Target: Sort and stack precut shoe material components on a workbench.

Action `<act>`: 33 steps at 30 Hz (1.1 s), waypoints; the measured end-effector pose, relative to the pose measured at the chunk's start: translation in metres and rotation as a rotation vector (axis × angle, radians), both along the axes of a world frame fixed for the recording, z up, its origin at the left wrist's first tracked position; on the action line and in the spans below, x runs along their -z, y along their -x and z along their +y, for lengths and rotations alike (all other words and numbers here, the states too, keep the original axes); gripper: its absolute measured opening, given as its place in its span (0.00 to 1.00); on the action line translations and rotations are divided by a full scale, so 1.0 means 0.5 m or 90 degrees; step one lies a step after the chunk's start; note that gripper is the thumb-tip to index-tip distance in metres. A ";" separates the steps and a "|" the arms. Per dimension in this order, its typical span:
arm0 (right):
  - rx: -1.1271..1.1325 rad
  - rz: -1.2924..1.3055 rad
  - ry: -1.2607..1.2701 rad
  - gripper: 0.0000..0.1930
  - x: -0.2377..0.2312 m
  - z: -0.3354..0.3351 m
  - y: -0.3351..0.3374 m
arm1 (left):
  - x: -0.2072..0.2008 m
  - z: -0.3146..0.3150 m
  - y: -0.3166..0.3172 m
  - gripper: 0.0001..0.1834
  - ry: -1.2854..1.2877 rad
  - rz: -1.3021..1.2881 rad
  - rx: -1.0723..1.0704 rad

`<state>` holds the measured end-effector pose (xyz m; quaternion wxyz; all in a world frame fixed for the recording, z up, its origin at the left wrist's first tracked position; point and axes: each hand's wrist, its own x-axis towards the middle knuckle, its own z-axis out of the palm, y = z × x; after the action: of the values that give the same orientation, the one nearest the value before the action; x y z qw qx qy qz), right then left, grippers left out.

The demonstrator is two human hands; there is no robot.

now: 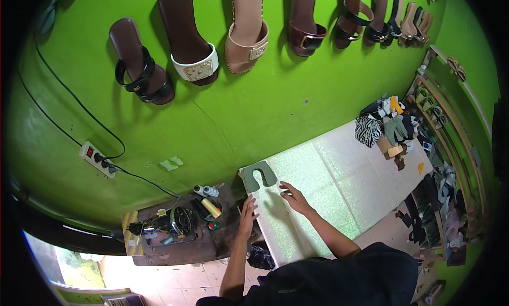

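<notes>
A grey-green U-shaped flat piece (269, 175) lies at the far left corner of the table, its curved end toward the wall and its opening toward me. Just off its near right end, my right hand (295, 198) hovers with fingers apart and nothing in them. My left hand (247, 215) is at the table's left edge, near the piece's other end. Its fingers are stretched out and it holds nothing. A pale, shiny sheet (323, 184) covers the tabletop beneath both hands.
Left of the table stands a black sewing machine (180, 221) on a dark stand with thread cones (211, 191). Scraps (395, 128) are heaped at the table's far right, beside a wooden rack (450, 131). Several sandals (195, 62) and a power strip (97, 158) hang on the green wall.
</notes>
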<state>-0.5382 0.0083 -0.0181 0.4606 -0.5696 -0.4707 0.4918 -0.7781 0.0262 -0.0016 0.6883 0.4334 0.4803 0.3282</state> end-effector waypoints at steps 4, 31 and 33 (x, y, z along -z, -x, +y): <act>0.021 0.053 -0.013 0.24 -0.020 -0.084 -0.003 | -0.035 -0.080 0.008 0.34 -0.007 -0.079 0.013; 0.354 -0.032 -0.119 0.25 -0.146 -0.729 -0.473 | -0.145 -0.465 -0.537 0.32 -0.111 0.008 0.321; 0.381 -0.020 -0.116 0.26 -0.156 -0.776 -0.525 | -0.146 -0.495 -0.608 0.32 -0.109 0.001 0.350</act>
<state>-0.2758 -0.3796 0.0597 0.6266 -0.6468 -0.3313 0.2815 -0.4743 -0.2214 0.0715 0.7119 0.6044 0.3158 0.1680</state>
